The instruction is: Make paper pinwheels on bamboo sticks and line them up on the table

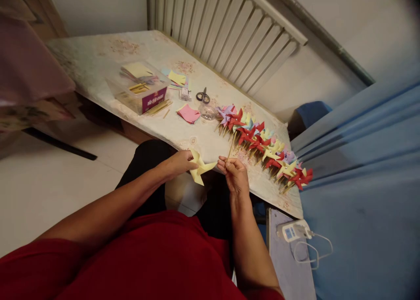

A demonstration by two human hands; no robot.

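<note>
A yellow paper pinwheel [199, 168] is pinched in the fingers of my left hand [180, 163], just off the table's near edge. Its folded blades stand out to the right and downward. In my right hand [233, 171], closed and palm up, a thin wooden stick [231, 144] points away toward the table. The stick and the pinwheel are apart, though one blade tip reaches close to my right fingertips. Beyond my right hand, finished pinwheels [259, 142] in red, yellow, purple and blue lie in a long row with their sticks toward me.
On the floral-covered table [131, 46] stand a clear plastic box [154, 100] with paper and sticks, loose sticks [159, 108], pink paper squares [188, 114], scissors [203, 96] and a small clear bag [208, 111]. A radiator [223, 33] backs the table. A white power strip [293, 231] with a cable lies lower right.
</note>
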